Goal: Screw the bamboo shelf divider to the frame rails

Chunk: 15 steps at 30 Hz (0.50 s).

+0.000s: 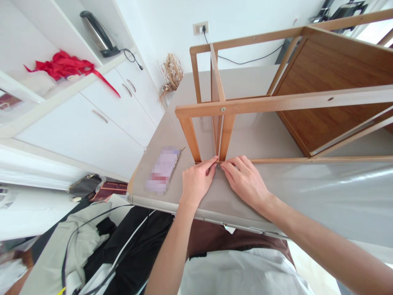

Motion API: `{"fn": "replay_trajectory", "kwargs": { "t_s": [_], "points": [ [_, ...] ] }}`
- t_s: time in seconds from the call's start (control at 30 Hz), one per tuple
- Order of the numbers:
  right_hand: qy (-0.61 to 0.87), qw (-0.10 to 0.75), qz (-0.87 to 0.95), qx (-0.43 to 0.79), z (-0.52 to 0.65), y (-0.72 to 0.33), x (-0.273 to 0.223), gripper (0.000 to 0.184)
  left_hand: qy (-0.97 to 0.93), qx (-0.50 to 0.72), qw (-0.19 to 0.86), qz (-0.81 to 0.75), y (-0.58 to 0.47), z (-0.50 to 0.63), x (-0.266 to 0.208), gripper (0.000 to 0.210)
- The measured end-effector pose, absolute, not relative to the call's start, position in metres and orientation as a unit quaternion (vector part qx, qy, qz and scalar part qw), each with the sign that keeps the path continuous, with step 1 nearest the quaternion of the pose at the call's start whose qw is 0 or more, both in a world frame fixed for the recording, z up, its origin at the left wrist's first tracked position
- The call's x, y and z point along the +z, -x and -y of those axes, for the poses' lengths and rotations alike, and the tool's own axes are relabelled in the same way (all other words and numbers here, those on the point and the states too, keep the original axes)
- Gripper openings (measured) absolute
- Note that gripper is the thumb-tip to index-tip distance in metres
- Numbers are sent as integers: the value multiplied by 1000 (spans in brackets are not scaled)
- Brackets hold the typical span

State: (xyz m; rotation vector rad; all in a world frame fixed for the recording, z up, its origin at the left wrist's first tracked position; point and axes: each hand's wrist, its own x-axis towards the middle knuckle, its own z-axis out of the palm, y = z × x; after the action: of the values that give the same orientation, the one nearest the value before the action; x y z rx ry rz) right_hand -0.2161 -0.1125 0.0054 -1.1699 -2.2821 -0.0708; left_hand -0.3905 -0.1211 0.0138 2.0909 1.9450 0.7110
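A wooden frame (pixel 201 109) of slats and rails, perhaps a small rack, lies on its side on the grey-covered table (pixel 245 196). At its lower near rail, my left hand (pixel 199 177) is closed, thumb and fingers pinched against the wood by an upright slat. My right hand (pixel 245 176) is closed just to the right, its thumb and forefinger meeting at a small metal piece (pixel 218 165), too small to name surely. The fingertips of both hands nearly touch. A brown wooden panel (pixel 334 86) sits slanted inside the frame's right part.
Left on the table lies a blurred-out flat object (pixel 162 170), a thin pointed tip beside it. White cabinets (pixel 92 123) with a kettle (pixel 98 35) and red ribbon (pixel 61 65) stand left. Clothes (pixel 76 250) are heaped below. Dried plants (pixel 170 73) stand behind the table.
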Motion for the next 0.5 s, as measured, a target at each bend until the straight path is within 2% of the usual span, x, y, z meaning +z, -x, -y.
{"fn": "replay_trajectory", "kwargs": {
  "t_s": [0.5],
  "points": [
    [439, 263, 859, 3, 112, 211, 5, 18, -708, 238, 90, -659, 391, 120, 12, 30]
  ]
}}
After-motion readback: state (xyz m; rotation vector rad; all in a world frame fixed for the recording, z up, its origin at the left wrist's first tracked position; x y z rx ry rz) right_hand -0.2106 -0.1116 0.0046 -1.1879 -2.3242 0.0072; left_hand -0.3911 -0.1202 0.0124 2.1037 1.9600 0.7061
